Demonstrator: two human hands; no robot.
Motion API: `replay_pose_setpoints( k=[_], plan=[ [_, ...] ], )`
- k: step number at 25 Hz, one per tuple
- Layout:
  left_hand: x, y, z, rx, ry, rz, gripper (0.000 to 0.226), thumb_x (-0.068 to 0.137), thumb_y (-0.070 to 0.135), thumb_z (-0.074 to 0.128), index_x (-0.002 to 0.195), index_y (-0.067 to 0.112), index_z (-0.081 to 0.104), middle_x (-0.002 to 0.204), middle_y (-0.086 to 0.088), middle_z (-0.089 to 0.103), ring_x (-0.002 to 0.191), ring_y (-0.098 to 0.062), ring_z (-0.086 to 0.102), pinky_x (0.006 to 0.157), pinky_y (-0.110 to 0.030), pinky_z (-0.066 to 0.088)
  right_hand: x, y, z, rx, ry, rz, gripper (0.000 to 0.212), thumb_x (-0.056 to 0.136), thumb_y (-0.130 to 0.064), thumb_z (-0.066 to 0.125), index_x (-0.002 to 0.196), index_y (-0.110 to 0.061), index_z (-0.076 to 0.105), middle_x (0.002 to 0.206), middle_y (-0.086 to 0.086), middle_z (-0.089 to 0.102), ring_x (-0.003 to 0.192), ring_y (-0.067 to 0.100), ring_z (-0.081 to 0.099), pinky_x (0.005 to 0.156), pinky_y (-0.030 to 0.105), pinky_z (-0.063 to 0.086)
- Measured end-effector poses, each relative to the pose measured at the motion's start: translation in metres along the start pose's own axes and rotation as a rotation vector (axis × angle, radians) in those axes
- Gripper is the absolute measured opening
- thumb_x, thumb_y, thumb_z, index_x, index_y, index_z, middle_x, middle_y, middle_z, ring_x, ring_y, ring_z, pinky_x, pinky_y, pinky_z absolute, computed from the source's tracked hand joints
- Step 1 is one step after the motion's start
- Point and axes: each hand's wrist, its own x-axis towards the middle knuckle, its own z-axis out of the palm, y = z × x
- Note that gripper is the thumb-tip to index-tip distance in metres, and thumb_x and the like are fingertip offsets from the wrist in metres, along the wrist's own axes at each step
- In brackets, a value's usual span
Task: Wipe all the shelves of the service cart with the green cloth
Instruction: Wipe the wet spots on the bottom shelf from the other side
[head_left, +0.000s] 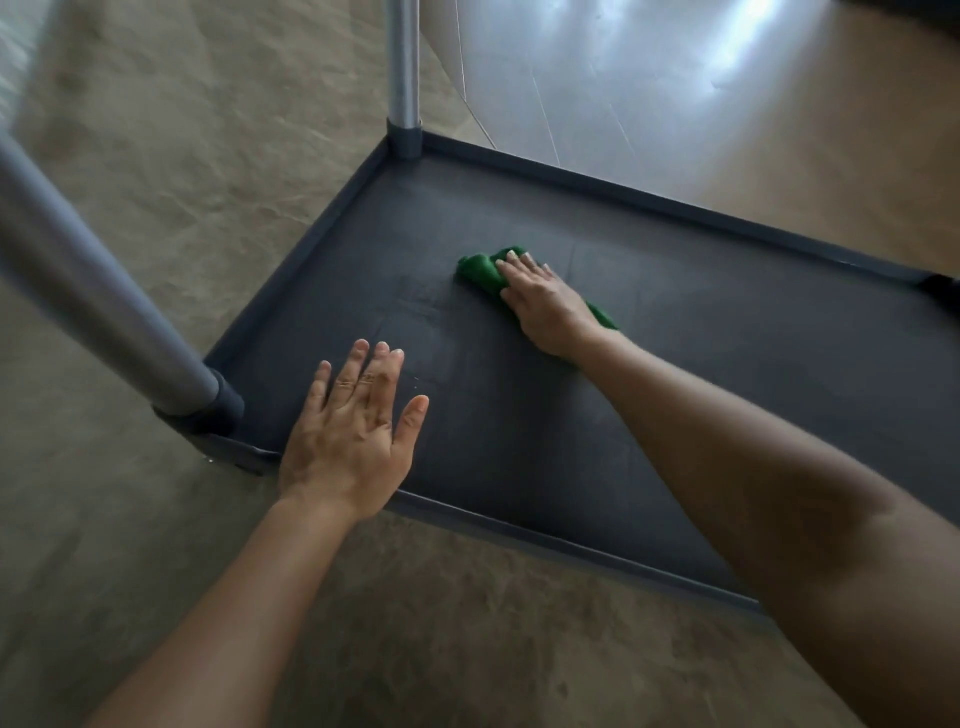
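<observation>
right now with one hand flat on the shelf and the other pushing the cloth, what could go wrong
1. The green cloth is bunched under the right hand, so it may cover only a narrow strip and leave parts of the shelf unwiped.
2. The left hand lies open over the near rim, so the patch beneath it could be missed.
3. The corners by the metal posts sit behind raised rims, where dirt could stay.

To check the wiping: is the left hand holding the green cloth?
No, the green cloth lies under the right hand, while the left hand is flat and empty.
</observation>
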Motion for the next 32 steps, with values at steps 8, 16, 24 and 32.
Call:
replay_pose_setpoints(
  k=[8, 16, 24, 32],
  plan=[
    [0.002, -0.003, 0.003, -0.011, -0.014, -0.044, 0.081, 0.082, 0.063, -0.014, 0.152, 0.024, -0.004, 0.16, 0.012, -0.003, 0.144, -0.002, -0.012, 0.119, -0.035, -0.01, -0.145, -0.063, 0.019, 0.04, -0.096, -0.422, 0.051, 0.101, -0.026, 0.04, 0.148, -0.013, 0.026, 0.155, 0.005, 0.021, 0.145, 0.016, 0.009, 0.117, 0.024, -0.003],
    [0.0, -0.004, 0.007, -0.012, -0.006, -0.042, 0.083, 0.082, 0.07, -0.014, 0.153, 0.027, 0.0, 0.16, 0.013, 0.0, 0.145, -0.003, -0.01, 0.119, -0.035, -0.01, -0.117, -0.047, 0.002, 0.083, -0.221, -0.568, 0.047, 0.099, -0.018, 0.045, 0.145, -0.009, 0.035, 0.153, 0.005, 0.028, 0.143, 0.013, 0.018, 0.119, 0.026, 0.007],
    [-0.002, -0.001, 0.005, -0.001, -0.015, -0.047, 0.081, 0.083, 0.067, -0.015, 0.152, 0.027, -0.004, 0.16, 0.014, -0.004, 0.144, -0.002, -0.013, 0.118, -0.035, -0.011, 0.02, -0.006, -0.001, 0.057, -0.08, -0.126, 0.046, 0.103, -0.017, 0.033, 0.148, -0.011, 0.027, 0.157, 0.008, 0.019, 0.146, 0.019, 0.011, 0.117, 0.03, 0.005],
    [-0.001, -0.001, 0.005, -0.004, 0.012, -0.052, 0.083, 0.08, 0.065, -0.012, 0.153, 0.025, 0.0, 0.16, 0.014, 0.002, 0.145, -0.002, -0.008, 0.119, -0.036, -0.008, -0.01, -0.026, 0.01, 0.019, 0.013, -0.064, 0.048, 0.103, -0.024, 0.034, 0.149, -0.013, 0.025, 0.158, 0.007, 0.017, 0.146, 0.018, 0.011, 0.117, 0.026, 0.003]
  ],
)
